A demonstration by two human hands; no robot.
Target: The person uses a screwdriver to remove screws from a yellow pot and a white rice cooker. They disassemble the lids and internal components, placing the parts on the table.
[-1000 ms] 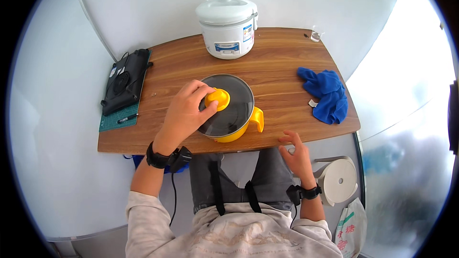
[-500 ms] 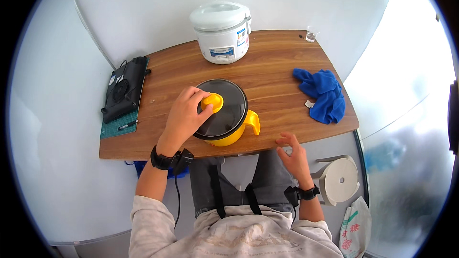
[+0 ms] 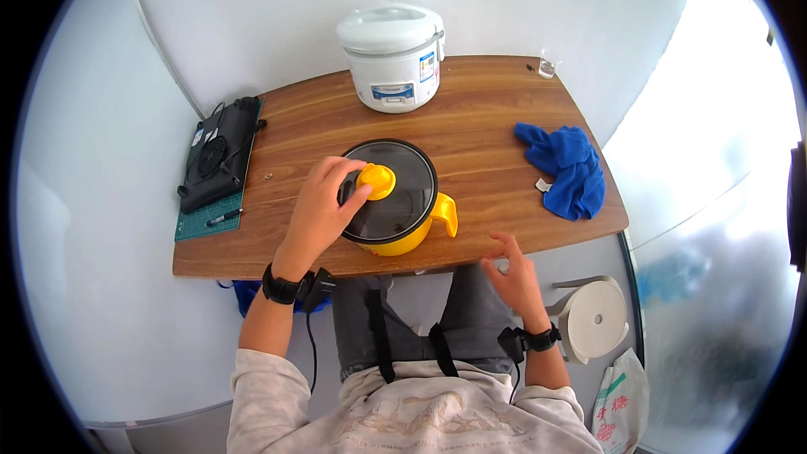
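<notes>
A yellow electric pot (image 3: 418,229) with a dark glass lid (image 3: 402,200) stands near the front edge of a wooden table (image 3: 471,139). My left hand (image 3: 323,206) holds the lid's yellow knob (image 3: 376,181) from the left side. My right hand (image 3: 514,273) hovers just off the table's front edge, right of the pot, fingers loosely apart and holding nothing. Both wrists wear black bands.
A white rice cooker (image 3: 392,55) stands at the back of the table. A crumpled blue cloth (image 3: 567,168) lies at the right. A black device (image 3: 215,153) rests on a green mat (image 3: 195,224) at the left. A white stool (image 3: 593,319) and a bag (image 3: 620,408) sit below right.
My left hand keeps its hold on the yellow knob. My right hand has shifted slightly along the table's front edge. The view has shifted a little.
</notes>
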